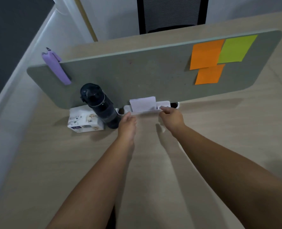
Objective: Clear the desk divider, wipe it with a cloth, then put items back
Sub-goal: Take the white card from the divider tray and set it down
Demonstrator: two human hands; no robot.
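Reaching toward the base of the desk divider (pixel 137 76), both hands meet a white holder (pixel 145 111) that sits at the foot of the grey panel, near its middle. The left hand (pixel 128 123) rests at the holder's left end with fingers loosely extended; whether it has closed on the rim cannot be told. The right hand (pixel 170 117) touches the holder's right end with curled fingertips, and its grip is likewise unclear. A folded white paper (pixel 142 104) stands upright in the holder.

The divider carries two orange sticky notes (pixel 206 53) and a yellow-green note (pixel 236 48) at its right, overlapping one another, and a purple pen (pixel 56 68) clipped over its upper left edge. A dark bottle (pixel 100 104) and a tissue pack (pixel 84 123) stand on the desk (pixel 54 162) just before the panel's left part, touching each other.

Handling, as judged: the holder looks light and rigid, best lifted level by both ends so the paper stays in. The notes are flimsy and should peel from a free corner. The pen should slide upward off the edge.

How the holder attaches to the panel is hidden behind the hands. Its contents right of the paper are blurred. No cloth is in view.
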